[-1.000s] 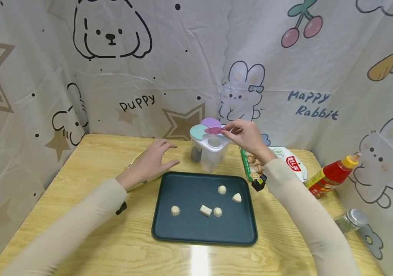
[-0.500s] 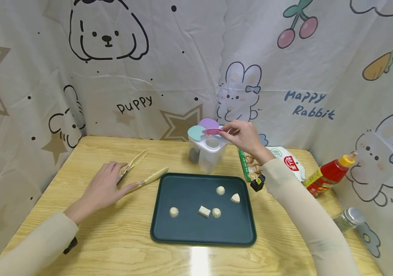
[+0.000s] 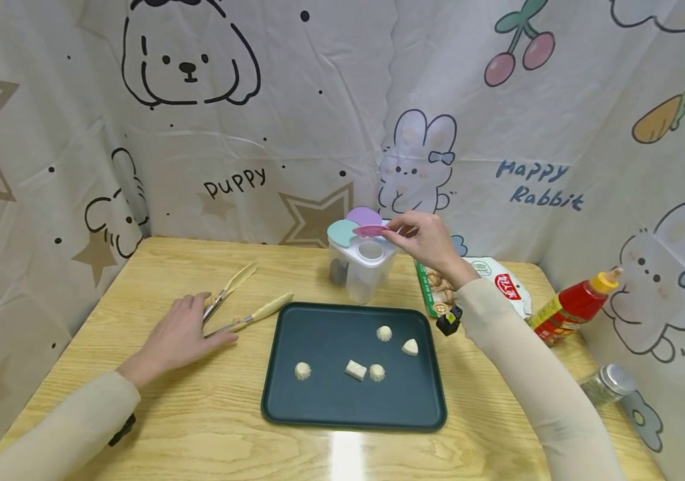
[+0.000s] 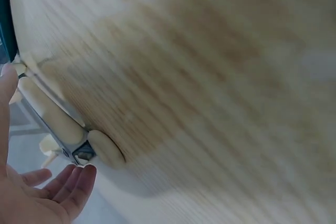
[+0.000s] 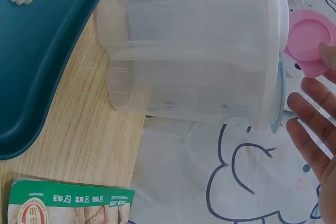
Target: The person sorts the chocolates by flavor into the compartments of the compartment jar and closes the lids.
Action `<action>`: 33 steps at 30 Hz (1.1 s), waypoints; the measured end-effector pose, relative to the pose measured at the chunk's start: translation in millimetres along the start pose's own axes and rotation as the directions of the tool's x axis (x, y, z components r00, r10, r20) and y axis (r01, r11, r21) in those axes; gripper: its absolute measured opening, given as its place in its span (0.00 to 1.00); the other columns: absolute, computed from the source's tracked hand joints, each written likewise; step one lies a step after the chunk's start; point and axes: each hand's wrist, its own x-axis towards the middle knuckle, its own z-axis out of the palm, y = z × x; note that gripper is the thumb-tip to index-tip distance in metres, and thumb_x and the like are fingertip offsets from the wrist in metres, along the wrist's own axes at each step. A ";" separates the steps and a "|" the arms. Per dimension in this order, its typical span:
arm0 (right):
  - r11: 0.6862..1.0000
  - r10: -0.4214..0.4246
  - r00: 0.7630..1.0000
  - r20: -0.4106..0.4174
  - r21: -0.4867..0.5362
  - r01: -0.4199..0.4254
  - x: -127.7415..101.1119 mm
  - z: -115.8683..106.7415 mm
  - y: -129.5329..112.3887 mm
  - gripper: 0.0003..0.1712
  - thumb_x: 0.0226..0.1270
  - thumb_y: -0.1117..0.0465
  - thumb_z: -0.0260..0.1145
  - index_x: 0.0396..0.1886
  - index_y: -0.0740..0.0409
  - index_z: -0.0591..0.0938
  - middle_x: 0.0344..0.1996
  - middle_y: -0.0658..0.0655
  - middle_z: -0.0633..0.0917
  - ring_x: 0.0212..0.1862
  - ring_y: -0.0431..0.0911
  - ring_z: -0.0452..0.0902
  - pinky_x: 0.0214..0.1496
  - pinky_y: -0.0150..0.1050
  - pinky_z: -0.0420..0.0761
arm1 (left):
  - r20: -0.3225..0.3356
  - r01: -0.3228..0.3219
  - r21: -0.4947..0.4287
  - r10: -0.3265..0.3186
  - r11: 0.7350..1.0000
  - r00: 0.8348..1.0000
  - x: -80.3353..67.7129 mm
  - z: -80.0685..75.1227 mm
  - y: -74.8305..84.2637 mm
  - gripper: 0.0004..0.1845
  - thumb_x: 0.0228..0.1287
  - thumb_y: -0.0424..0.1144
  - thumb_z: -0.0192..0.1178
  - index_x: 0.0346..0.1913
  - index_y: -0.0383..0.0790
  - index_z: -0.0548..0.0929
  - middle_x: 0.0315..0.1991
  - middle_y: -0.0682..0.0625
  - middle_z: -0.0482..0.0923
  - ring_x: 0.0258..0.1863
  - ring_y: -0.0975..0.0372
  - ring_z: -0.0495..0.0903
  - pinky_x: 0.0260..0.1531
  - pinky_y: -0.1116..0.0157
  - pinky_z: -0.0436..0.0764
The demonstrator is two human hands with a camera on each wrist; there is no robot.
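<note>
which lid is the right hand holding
The pink lid, pinched in the right hand; the teal lid and purple lid are outside its grip.

Head view forward and down, 2 wrist views near the hands (image 3: 178,332) (image 3: 422,239), tray (image 3: 354,407) in all 3

fig.: left hand (image 3: 176,334), withdrawn over the past second from near the upper left corner of the tray (image 3: 342,337) to the converging end of the tongs (image 3: 270,307), farther left and lower in the head view. both arms of the tongs, largely covered at first, are now exposed with their pale tips; in the last half second, thumb and fingertips have drawn back slightly, baring more metal.
</note>
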 end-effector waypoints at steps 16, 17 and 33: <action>0.999 -0.036 0.999 -0.020 -0.005 0.036 -0.2 0.3 0.0 0.08 0.69 0.60 0.76 0.38 0.61 0.91 0.34 0.60 0.91 0.35 0.52 0.89 0.41 0.47 0.90 | 0.020 0.009 0.021 -0.009 1.000 1.000 19.7 14.7 5.8 0.52 0.61 0.68 0.70 0.66 0.22 0.69 0.49 0.29 0.77 0.45 0.43 0.78 0.45 0.45 0.81; 0.999 -0.036 0.999 -0.018 -0.007 0.036 -0.1 0.4 0.1 0.08 0.69 0.59 0.75 0.38 0.61 0.91 0.34 0.60 0.91 0.36 0.52 0.89 0.41 0.47 0.90 | 0.018 0.005 0.023 -0.005 1.000 1.000 19.8 14.4 5.6 0.52 0.61 0.68 0.70 0.66 0.22 0.70 0.49 0.30 0.77 0.44 0.43 0.78 0.44 0.45 0.81; 1.000 -0.029 1.000 -0.003 -0.009 0.029 -0.7 0.3 0.4 0.08 0.70 0.59 0.75 0.40 0.59 0.91 0.35 0.59 0.91 0.37 0.51 0.88 0.42 0.46 0.90 | -0.012 -0.038 -0.066 0.038 0.997 0.999 14.6 -42.1 14.7 0.56 0.58 0.64 0.75 0.73 0.24 0.66 0.58 0.29 0.78 0.57 0.39 0.76 0.54 0.40 0.77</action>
